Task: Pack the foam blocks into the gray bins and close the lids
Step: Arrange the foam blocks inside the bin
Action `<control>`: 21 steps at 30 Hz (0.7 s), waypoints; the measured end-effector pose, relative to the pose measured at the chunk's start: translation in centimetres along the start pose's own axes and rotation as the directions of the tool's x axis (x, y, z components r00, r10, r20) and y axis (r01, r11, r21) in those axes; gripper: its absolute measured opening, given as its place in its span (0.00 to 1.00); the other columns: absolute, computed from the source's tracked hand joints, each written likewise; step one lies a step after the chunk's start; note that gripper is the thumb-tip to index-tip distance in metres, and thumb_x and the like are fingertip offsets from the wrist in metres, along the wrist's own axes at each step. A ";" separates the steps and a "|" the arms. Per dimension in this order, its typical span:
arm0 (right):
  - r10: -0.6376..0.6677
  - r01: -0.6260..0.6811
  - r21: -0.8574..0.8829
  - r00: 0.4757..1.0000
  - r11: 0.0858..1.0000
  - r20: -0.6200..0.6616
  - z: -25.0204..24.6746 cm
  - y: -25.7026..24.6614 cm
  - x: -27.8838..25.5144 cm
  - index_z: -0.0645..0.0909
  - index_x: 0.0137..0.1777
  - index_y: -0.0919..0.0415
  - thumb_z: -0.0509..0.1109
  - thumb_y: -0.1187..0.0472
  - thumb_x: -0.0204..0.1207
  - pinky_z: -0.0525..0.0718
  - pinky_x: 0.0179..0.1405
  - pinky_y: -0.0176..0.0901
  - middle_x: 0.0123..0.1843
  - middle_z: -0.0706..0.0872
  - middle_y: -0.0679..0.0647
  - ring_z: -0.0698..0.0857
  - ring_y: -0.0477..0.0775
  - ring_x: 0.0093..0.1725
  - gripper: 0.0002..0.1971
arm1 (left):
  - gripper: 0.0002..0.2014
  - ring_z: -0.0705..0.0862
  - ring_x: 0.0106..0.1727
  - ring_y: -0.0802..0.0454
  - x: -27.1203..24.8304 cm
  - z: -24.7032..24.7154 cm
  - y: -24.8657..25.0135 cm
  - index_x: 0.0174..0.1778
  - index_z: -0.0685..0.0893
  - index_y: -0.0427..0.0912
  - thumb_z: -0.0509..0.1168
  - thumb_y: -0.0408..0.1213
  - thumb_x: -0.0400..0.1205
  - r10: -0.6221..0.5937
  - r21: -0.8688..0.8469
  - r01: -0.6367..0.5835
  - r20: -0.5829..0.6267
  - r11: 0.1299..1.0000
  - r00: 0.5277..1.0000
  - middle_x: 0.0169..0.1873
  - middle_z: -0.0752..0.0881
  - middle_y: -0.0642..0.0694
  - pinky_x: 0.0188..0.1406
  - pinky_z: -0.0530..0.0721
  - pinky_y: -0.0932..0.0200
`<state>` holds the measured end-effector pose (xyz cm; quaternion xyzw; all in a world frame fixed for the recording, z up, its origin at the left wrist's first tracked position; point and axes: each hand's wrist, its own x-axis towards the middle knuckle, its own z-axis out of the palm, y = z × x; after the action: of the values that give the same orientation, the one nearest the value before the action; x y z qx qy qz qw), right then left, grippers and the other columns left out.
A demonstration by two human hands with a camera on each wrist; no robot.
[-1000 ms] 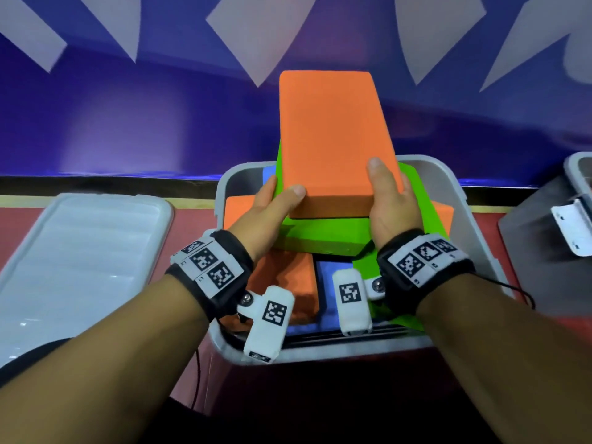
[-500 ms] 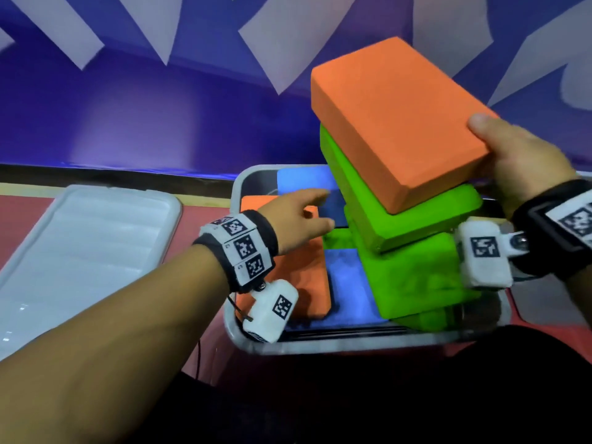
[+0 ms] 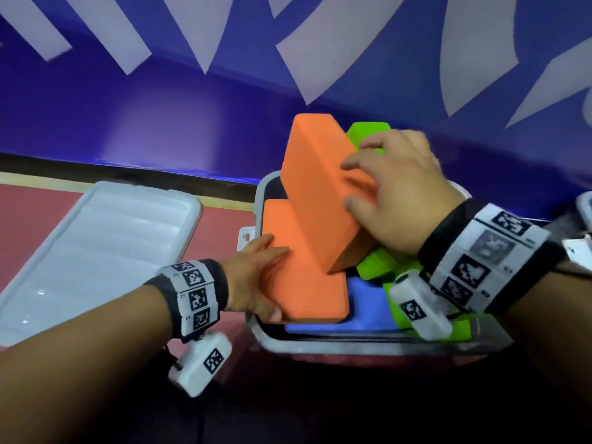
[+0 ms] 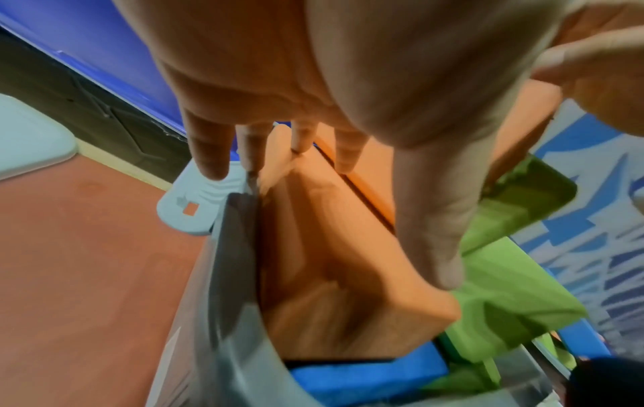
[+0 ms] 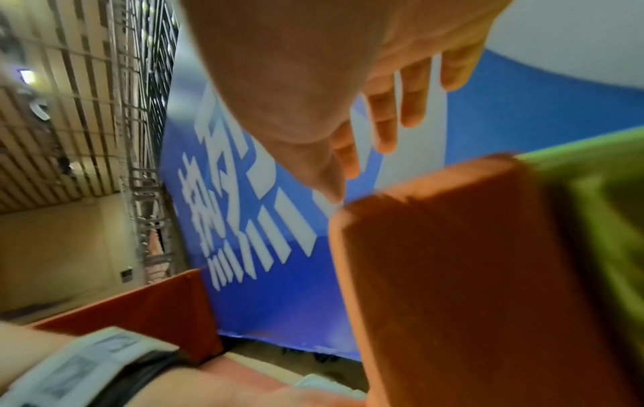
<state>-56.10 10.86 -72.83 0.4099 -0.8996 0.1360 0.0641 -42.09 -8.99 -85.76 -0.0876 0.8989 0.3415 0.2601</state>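
A gray bin point(image 3: 320, 347) holds several foam blocks. One orange block point(image 3: 317, 193) stands tilted on its long edge. My right hand point(image 3: 397, 200) lies on its upper face with fingers spread and straight. In the right wrist view the fingers point(image 5: 411, 104) hover straight above that block point(image 5: 470, 275). A second orange block point(image 3: 304, 286) lies at the bin's left side. My left hand point(image 3: 256, 277) grips its left edge, with the fingers point(image 4: 212, 154) down by the bin wall point(image 4: 237, 275) and the thumb across the top. Green blocks point(image 3: 374, 264) and a blue block point(image 3: 362, 299) lie underneath.
A gray lid point(image 3: 96, 251) lies flat on the red table to the left of the bin. A purple wall with white shapes stands close behind. Part of another gray bin point(image 3: 584, 213) shows at the right edge. The bin's latch tab point(image 4: 188, 209) sticks out on its left.
The orange block that my right hand held high has come down and tipped onto its edge in the bin. My left hand has moved onto the left orange block and gripped it.
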 end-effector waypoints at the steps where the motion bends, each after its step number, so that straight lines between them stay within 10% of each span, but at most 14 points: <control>1: -0.054 0.054 0.046 0.999 0.998 -0.002 0.4 -0.7 -0.7 0.84 0.61 0.50 0.72 0.50 0.68 0.71 0.67 0.55 0.63 0.79 0.52 0.71 0.63 0.66 0.20 | 0.62 0.48 0.85 0.49 0.1 0.4 -0.2 0.85 0.52 0.56 0.85 0.52 0.59 0.014 0.021 -0.015 0.010 1.000 1.000 0.84 0.38 0.52 0.82 0.56 0.54; 9: -0.314 0.310 0.198 0.949 0.930 -0.012 2.9 -2.8 -5.5 0.87 0.50 0.59 0.73 0.55 0.70 0.76 0.53 0.48 0.45 0.80 0.54 0.79 0.59 0.45 0.11 | 0.60 0.60 0.82 0.47 1.0 0.6 -1.1 0.81 0.63 0.60 0.83 0.59 0.52 0.050 -0.045 -0.057 -0.130 0.997 0.990 0.81 0.51 0.56 0.79 0.68 0.48; 15: 0.105 -0.104 0.058 0.994 0.993 -0.011 2.7 -0.4 -3.5 0.77 0.51 0.52 0.67 0.27 0.63 0.70 0.59 0.45 0.52 0.76 0.49 0.75 0.56 0.55 0.30 | 0.62 0.51 0.84 0.53 0.9 0.9 -1.2 0.83 0.55 0.61 0.84 0.54 0.57 0.058 -0.100 -0.070 -0.116 0.993 0.992 0.83 0.46 0.59 0.82 0.58 0.52; 18: 0.234 -0.234 0.022 0.972 0.972 -0.002 3.2 -0.1 -2.7 0.72 0.51 0.52 0.69 0.26 0.58 0.69 0.58 0.46 0.51 0.72 0.47 0.73 0.57 0.56 0.33 | 0.68 0.42 0.85 0.44 0.9 2.6 -1.0 0.82 0.45 0.69 0.78 0.65 0.48 0.069 0.121 -0.067 -0.013 0.990 0.998 0.82 0.34 0.62 0.83 0.56 0.38; 21: 0.309 -0.307 0.057 0.950 0.950 -0.036 3.4 0.0 -2.1 0.74 0.59 0.51 0.71 0.33 0.60 0.69 0.59 0.46 0.55 0.73 0.48 0.73 0.59 0.61 0.32 | 0.67 0.36 0.84 0.34 0.9 4.3 -0.1 0.81 0.36 0.69 0.82 0.54 0.59 0.030 0.372 -0.022 -0.016 0.928 0.999 0.80 0.27 0.57 0.82 0.55 0.34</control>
<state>-54.78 11.36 -76.56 0.2630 -0.9471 0.1764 0.0515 -41.08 -6.15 -89.03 -0.0287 0.9511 0.1678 0.2577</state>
